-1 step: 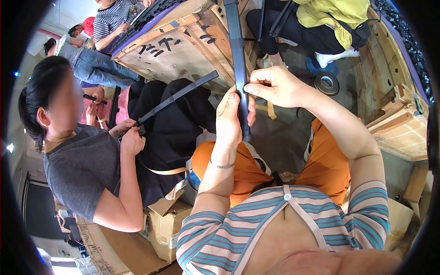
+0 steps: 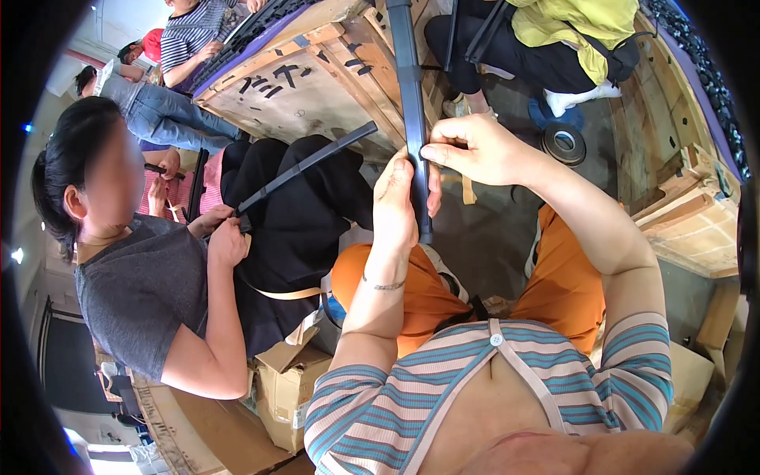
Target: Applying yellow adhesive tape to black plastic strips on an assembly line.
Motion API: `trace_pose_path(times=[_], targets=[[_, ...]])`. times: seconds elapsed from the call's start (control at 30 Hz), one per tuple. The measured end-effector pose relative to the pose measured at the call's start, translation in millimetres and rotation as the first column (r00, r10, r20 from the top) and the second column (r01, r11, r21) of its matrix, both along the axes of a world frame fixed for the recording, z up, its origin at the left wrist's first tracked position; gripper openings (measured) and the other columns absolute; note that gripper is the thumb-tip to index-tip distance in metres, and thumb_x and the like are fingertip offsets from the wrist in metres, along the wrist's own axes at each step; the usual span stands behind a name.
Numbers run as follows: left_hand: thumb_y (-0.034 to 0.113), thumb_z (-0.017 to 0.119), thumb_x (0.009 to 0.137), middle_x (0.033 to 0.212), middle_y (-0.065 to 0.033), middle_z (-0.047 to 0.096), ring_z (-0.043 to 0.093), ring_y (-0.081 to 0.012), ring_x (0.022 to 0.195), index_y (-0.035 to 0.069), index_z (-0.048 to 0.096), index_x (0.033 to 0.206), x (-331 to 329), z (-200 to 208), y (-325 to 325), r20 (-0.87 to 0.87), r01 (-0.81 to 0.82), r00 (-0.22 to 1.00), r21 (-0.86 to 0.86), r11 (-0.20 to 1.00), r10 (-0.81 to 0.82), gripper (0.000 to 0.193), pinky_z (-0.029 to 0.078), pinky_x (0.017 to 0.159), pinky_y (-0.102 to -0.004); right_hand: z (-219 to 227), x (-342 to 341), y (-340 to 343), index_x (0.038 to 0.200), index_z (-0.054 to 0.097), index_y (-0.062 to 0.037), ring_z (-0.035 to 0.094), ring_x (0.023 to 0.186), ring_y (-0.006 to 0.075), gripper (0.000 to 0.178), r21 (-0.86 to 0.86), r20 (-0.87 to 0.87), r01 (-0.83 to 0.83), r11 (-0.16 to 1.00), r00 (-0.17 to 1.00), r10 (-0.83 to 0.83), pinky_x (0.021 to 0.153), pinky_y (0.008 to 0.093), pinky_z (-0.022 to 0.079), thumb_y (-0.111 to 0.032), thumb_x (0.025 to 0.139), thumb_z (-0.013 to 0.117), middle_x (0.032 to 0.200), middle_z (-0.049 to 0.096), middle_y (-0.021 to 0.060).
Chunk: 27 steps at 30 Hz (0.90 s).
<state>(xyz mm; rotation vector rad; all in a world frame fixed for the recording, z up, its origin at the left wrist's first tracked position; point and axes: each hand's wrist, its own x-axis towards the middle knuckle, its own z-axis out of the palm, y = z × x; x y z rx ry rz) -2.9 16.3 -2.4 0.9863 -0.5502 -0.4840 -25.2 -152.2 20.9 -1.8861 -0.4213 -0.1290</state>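
Centrally, a long dark strip (image 2: 412,103) runs up and down the frame, its lower end just above the wearer's orange-clad knees (image 2: 412,293). Left hand (image 2: 396,202) is closed around the strip's lower part, palm against it, thumb on the near side. Right hand (image 2: 475,150) pinches the strip just above the left, thumb and forefinger meeting on its edge, remaining fingers curled. Strip's upper end passes over a wooden crate (image 2: 301,87) and out of frame at the top. Left of the wearer, a seated person in a grey top (image 2: 142,293) grips a similar strip (image 2: 305,166) with both hands. A tape roll (image 2: 564,142) lies on the floor to the right, near another wooden crate (image 2: 681,198)
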Motion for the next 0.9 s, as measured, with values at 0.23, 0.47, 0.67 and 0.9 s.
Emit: trace_pose_path(times=[0.23, 0.47, 0.67, 0.9], targets=[[0.030, 0.031, 0.097, 0.067, -0.0063, 0.052, 0.044, -0.0091, 0.047, -0.004, 0.040, 0.123, 1, -1, -4, 0.105, -0.064, 0.993, 0.057, 0.996, 0.058, 0.044, 0.037, 0.043, -0.0194, -5, 6, 10, 0.082, 0.059, 0.0016, 0.061, 0.059, 0.0106, 0.012, 0.173, 0.008, 0.026, 0.985, 1.000, -0.028, 0.058, 0.0257, 0.046, -0.010, 0.084, 0.056, 0.066, 0.063, 0.0071], [0.020, 0.043, 0.095, 0.070, -0.0008, 0.051, 0.046, -0.0054, 0.053, 0.002, 0.045, 0.123, 0, 11, -7, 0.297, -0.143, 0.950, 0.143, 0.979, 0.095, 0.034, 0.039, 0.047, -0.0167, 6, -3, 13, 0.076, 0.057, 0.0022, 0.062, 0.057, 0.0144, 0.008, 0.249, 0.203, 0.075, 0.966, 0.971, -0.128, 0.052, 0.0265, 0.047, -0.005, 0.077, 0.060, 0.067, 0.057, 0.0079], [0.013, 0.058, 0.086, 0.076, -0.0003, 0.054, 0.053, -0.0103, 0.067, 0.002, 0.050, 0.110, -16, 9, -16, 0.888, -0.787, 0.353, 0.111, 0.607, 0.295, 0.027, 0.045, 0.060, -0.0225, 12, -6, 11, 0.073, 0.056, -0.0008, 0.052, 0.058, 0.0139, 0.010, 0.142, 0.457, 0.274, 0.951, 0.834, -0.308, 0.052, 0.0262, 0.041, -0.007, 0.074, 0.064, 0.067, 0.052, 0.0073], [0.006, 0.059, 0.085, 0.072, 0.0010, 0.050, 0.044, -0.0036, 0.060, 0.003, 0.045, 0.093, 0, 9, -12, 0.325, -0.378, 0.895, 0.192, 0.906, 0.305, 0.017, 0.036, 0.054, -0.0166, 24, -16, -10, 0.072, 0.057, 0.0001, 0.050, 0.055, 0.0172, 0.016, -0.037, 0.420, 0.227, 0.973, 0.887, -0.191, 0.050, 0.0290, 0.039, -0.013, 0.079, 0.063, 0.064, 0.053, 0.0086]])
